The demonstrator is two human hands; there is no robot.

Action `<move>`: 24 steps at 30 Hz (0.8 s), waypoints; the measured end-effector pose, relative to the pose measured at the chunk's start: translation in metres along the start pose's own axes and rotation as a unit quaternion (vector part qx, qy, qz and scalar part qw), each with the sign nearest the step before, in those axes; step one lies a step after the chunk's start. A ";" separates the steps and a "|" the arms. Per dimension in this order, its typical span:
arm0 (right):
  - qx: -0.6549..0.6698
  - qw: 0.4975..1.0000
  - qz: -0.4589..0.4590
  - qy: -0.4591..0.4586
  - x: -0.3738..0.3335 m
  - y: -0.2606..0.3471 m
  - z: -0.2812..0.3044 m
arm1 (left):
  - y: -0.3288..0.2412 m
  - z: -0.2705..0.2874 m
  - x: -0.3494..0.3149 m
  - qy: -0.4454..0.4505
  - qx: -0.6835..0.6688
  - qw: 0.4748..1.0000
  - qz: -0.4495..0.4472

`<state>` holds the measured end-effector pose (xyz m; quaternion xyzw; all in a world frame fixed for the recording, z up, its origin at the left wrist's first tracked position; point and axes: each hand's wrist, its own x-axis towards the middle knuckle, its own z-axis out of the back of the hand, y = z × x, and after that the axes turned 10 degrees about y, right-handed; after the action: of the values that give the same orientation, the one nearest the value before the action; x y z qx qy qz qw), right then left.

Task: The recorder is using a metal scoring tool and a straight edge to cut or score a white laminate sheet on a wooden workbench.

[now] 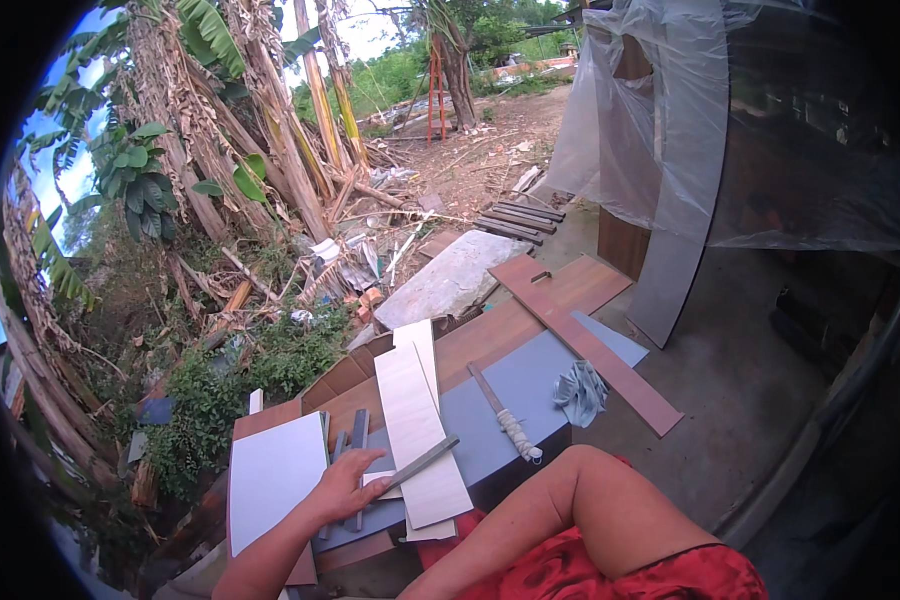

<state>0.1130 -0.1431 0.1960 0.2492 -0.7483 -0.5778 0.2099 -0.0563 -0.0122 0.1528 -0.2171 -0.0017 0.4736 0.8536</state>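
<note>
My left hand [346,488] is closed on one end of a narrow grey strip [425,462]. The strip slants up to the right across two pale cream boards [420,440], one partly over the other. Beside the hand lie a white panel [278,478] and several dark grey strips [360,432]. Underneath is a long blue-grey board [480,440]. On it rests a flat bar with a white-wrapped handle [513,432], its kind unclear, and a crumpled grey cloth [580,393]. No part of my right hand shows; my bent knee [582,475] rises at the lower right.
A reddish-brown plank [595,355] lies crosswise past the cloth, over a brown board [592,284]. Tall boards [685,220] under clear plastic sheeting [620,130] stand at the right. A pale slab [450,280], dark bars [520,220] and banana trunks [270,110] are farther off.
</note>
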 end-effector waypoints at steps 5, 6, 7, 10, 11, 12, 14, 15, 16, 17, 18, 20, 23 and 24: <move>0.061 0.995 -0.034 0.071 -0.006 0.013 -0.008 | -0.012 0.011 -0.038 -0.066 -0.012 0.998 -0.004; 0.102 0.988 -0.004 0.116 -0.005 0.013 -0.007 | -0.013 0.012 -0.041 -0.085 -0.011 0.996 -0.007; 0.107 0.987 -0.004 0.118 -0.004 0.010 -0.005 | -0.017 0.015 -0.041 -0.092 -0.021 0.995 -0.011; 0.065 0.987 0.042 0.140 -0.003 -0.002 0.007 | -0.031 0.024 -0.043 -0.110 -0.049 0.993 -0.016; 0.068 0.989 0.046 0.125 -0.001 -0.007 0.009 | -0.037 0.028 -0.044 -0.110 -0.047 0.993 -0.015; 0.071 0.990 0.051 0.111 0.002 -0.014 0.011 | -0.042 0.030 -0.045 -0.152 -0.066 0.986 -0.024; 0.076 0.992 0.062 0.081 0.008 -0.026 0.012 | -0.046 0.037 -0.048 -0.193 -0.081 0.977 -0.033; 0.080 0.992 0.065 0.066 0.007 -0.027 0.010 | -0.047 0.039 -0.049 -0.215 -0.100 0.971 -0.030; 0.080 0.992 0.065 0.066 0.006 -0.029 0.009 | -0.049 0.042 -0.049 -0.237 -0.118 0.964 -0.028; 0.080 0.992 0.070 0.064 0.004 -0.029 0.007 | -0.052 0.045 -0.048 -0.241 -0.104 0.964 -0.027; 0.080 0.992 0.076 0.063 0.003 -0.029 0.006 | -0.053 0.048 -0.045 -0.242 -0.103 0.964 -0.026; 0.081 0.991 0.088 0.060 -0.001 -0.027 0.003 | -0.054 0.051 -0.037 -0.234 -0.053 0.968 -0.066; 0.084 0.989 0.111 0.053 -0.004 -0.024 -0.002 | -0.059 0.053 -0.025 -0.176 -0.042 0.981 -0.070; 0.082 0.988 0.118 0.052 -0.006 -0.023 -0.003 | -0.060 0.051 -0.023 -0.176 -0.040 0.981 -0.069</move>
<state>0.1221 -0.1465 0.1747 0.2057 -0.8054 -0.4718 0.2939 -0.0312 -0.0394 0.2257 -0.1633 -0.1856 0.4442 0.8611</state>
